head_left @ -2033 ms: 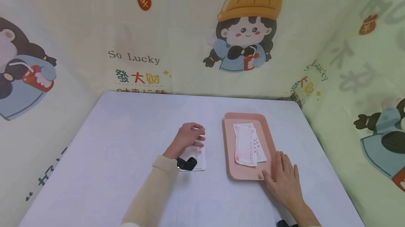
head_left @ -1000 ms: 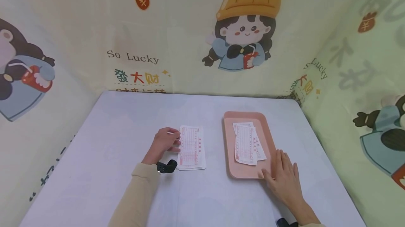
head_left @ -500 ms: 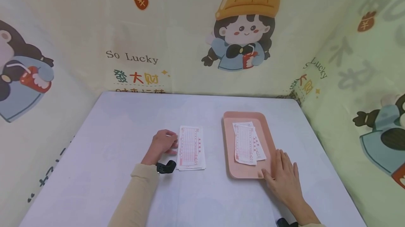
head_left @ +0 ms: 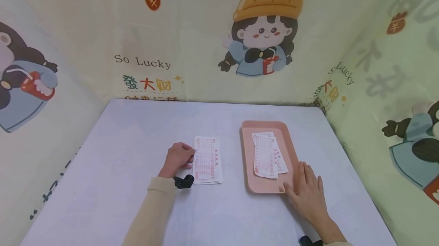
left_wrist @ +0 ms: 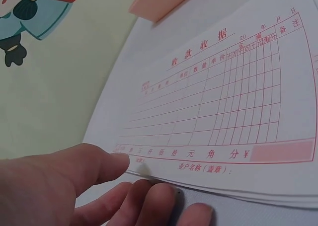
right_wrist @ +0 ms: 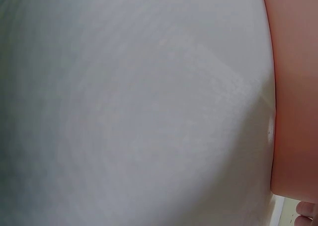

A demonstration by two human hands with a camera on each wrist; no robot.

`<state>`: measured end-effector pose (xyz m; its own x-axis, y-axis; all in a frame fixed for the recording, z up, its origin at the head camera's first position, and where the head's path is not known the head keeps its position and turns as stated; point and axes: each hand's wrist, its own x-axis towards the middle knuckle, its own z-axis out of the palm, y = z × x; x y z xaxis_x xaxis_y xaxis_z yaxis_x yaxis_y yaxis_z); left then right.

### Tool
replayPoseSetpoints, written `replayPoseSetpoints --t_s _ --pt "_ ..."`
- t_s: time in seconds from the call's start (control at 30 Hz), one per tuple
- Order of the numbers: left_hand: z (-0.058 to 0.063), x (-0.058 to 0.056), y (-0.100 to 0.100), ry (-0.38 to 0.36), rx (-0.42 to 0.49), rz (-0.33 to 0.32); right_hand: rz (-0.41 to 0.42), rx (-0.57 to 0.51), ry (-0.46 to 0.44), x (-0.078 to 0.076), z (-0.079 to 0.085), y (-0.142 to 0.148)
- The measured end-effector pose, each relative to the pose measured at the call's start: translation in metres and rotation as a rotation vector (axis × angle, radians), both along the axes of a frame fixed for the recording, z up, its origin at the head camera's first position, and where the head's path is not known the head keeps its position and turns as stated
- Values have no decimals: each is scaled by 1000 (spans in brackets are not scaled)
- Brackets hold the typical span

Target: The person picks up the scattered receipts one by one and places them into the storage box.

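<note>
Pink tray (head_left: 252, 183) at right, stack (head_left: 207, 160) under fire from the left

White table (head_left: 113, 185) spread wide, pale printed cloth (head_left: 199, 32) rising behind and to both sides, and it's the tray's raised rim that walls off two overlapping slips (head_left: 266, 158) inside. Black wrist camera (head_left: 184, 181) juts out near the stack's lower left corner, and the left hand (head_left: 177, 156) hides a little of the stack's left side. Over by the tray, the right hand (head_left: 308, 192) lies across the near right corner, fingers straight along the rim, thumb spread away from them.

And the stack? Flat on the table, left of the tray and well apart from it, red ruling on its top sheet (left_wrist: 203, 107). Left thumb and fingers are close together at its left edge, a narrow grip; whether paper is caught between them, I can't tell!

Now look at the change: two seconds back, that left hand was over the stack; half a second back, it sat just beside it. Now it's in at the edge! Right hand, tray and slips: practically unmoved.
</note>
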<state>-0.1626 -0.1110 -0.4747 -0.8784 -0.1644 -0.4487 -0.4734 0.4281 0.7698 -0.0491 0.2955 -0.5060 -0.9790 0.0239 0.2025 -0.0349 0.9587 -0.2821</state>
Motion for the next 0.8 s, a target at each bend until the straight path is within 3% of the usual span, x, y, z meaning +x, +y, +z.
replayPoseSetpoints --t_s 0.3,0.53,0.8 --pt "3 3 7 19 -88 20 -1 11 10 0 2 -1" --pt "5 8 12 61 -191 -10 -10 12 -15 1 2 -2" --pt "6 10 12 80 -214 -20 -7 5 -5 0 1 -1"
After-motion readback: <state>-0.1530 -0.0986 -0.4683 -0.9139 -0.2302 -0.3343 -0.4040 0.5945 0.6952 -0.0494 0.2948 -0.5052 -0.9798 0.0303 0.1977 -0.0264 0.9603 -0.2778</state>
